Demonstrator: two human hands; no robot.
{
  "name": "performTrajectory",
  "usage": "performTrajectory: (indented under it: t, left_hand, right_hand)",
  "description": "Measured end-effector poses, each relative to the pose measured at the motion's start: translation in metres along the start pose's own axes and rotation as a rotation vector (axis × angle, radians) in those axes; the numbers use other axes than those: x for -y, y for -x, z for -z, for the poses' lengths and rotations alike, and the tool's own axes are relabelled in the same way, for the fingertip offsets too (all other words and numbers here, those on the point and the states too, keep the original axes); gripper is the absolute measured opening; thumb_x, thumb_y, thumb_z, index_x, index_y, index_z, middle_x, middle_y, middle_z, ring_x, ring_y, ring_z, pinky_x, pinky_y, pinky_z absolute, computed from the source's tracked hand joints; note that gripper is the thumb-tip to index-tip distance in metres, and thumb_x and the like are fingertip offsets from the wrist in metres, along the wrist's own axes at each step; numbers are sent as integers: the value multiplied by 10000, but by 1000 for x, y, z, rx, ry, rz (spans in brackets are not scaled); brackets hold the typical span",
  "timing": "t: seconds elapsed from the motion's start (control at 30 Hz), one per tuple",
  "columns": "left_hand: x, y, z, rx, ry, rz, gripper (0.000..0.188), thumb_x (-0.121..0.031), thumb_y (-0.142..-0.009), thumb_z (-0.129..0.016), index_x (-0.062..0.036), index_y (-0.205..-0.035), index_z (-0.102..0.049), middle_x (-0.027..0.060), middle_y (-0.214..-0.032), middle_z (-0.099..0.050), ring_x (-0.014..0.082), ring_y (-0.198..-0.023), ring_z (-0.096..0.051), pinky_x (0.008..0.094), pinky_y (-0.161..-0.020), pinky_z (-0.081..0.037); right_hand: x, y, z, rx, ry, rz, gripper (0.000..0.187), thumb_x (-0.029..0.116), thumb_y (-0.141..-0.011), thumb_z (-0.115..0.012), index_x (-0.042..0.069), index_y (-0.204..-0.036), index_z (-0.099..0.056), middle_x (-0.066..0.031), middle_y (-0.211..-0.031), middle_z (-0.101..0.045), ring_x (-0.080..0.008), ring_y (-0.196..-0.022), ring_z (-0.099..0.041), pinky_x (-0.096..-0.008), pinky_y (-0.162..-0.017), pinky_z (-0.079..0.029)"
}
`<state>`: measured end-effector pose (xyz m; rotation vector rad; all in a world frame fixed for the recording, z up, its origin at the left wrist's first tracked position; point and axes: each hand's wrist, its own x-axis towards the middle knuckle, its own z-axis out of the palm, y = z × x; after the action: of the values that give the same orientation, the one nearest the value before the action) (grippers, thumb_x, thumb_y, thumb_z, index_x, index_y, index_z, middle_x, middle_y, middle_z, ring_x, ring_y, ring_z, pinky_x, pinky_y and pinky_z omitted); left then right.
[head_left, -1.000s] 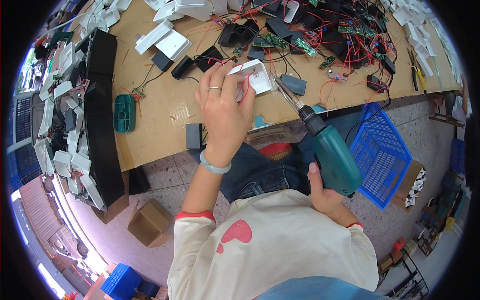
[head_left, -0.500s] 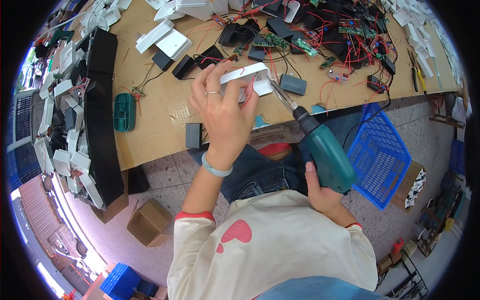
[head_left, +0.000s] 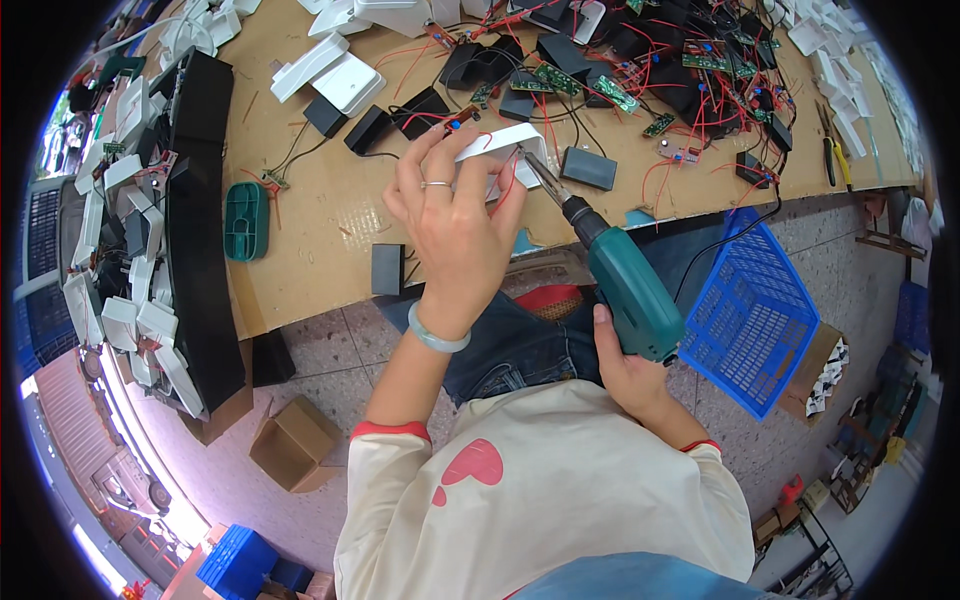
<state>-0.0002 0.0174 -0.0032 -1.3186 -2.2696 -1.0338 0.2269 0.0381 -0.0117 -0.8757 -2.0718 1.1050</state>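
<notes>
My left hand point(head_left: 452, 235) grips a white plastic housing point(head_left: 508, 135) at the table's front edge, its fingers closed around the left side. A thin red wire point(head_left: 507, 187) runs by my thumb and fingertips. In my right hand point(head_left: 632, 380) is a green electric screwdriver point(head_left: 638, 292), held by its rear end and pointing up and left. Its bit reaches inside the housing; whether it touches a screw there is too small to tell. A small circuit board point(head_left: 462, 118) with a blue part shows just beyond my left fingers.
Black boxes, green circuit boards point(head_left: 612, 94) and tangled red wires heap at the back right. White housings point(head_left: 345, 82) lie at the back left. A black bin point(head_left: 205, 230) of white parts stands left, near a green tray point(head_left: 246, 222). Pliers point(head_left: 832, 150) lie right; a blue basket point(head_left: 755, 310) sits below.
The electric screwdriver and my right hand have moved left, bringing the bit from the housing's right edge to its inside. The housing has tilted slightly in my left hand.
</notes>
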Motion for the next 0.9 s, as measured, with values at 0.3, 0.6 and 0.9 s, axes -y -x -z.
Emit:
performTrajectory:
  t: [0.3,0.6,0.9]
  left_hand:
    - [1,0,-2,2,16,3,166,-133,-748,-808,-105,-846,-678,42,-1188,-648,304,-1212,-544,464,-962,-342]
    - [1,0,-3,-8,8,-3,163,-136,-748,-808,-103,-840,-678,41,-1180,-651,298,-1201,-548,459,-958,-344]
    - [1,0,-3,-3,6,5,173,-130,-726,-812,-110,-816,-666,36,-1176,-654,290,-1198,-552,453,-954,-346]
  right_hand:
    - [6,-12,-1,12,52,27,314,-21,-873,-736,-52,-1156,-605,-147,-1086,-670,-169,-836,-689,-281,-731,-551]
    - [10,-13,1,30,34,33,349,-21,-891,-714,-44,-1195,-545,-131,-1002,-686,-164,-828,-690,-281,-732,-548]
    - [11,-13,2,15,-6,43,369,-43,-888,-707,-53,-1217,-541,-122,-1005,-691,-128,-849,-677,-264,-750,-547]
